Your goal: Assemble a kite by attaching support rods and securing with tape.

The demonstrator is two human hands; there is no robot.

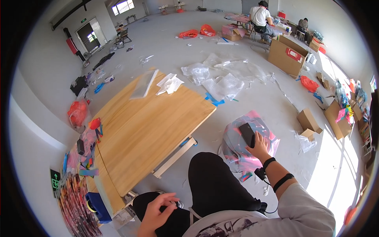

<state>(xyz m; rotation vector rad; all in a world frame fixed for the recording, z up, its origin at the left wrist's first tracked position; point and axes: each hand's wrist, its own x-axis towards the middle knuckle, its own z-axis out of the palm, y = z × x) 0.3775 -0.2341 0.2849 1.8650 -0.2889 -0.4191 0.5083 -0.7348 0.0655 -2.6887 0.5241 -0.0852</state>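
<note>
My right hand [259,147] reaches out to the right, its fingers closed on the lower end of a black smartphone [247,134]. The phone is over a stool-like seat covered with a pink and grey printed plastic sheet [233,145]; whether it rests on the sheet I cannot tell. My left hand [158,213] is held above my left thigh, fingers loosely bent and apart, with nothing in it. Close to that hand stands the wooden table [154,122]. A blue tape dispenser [98,207] sits at the table's near left corner.
On the table lie a clear plastic packet [144,84] and crumpled white tissue [169,83]. Clear plastic wrap [225,85] litters the floor beyond. Stacked colourful packages [77,201] stand at the left. A large cardboard box [287,56] is at the right; a seated person [260,17] works behind it.
</note>
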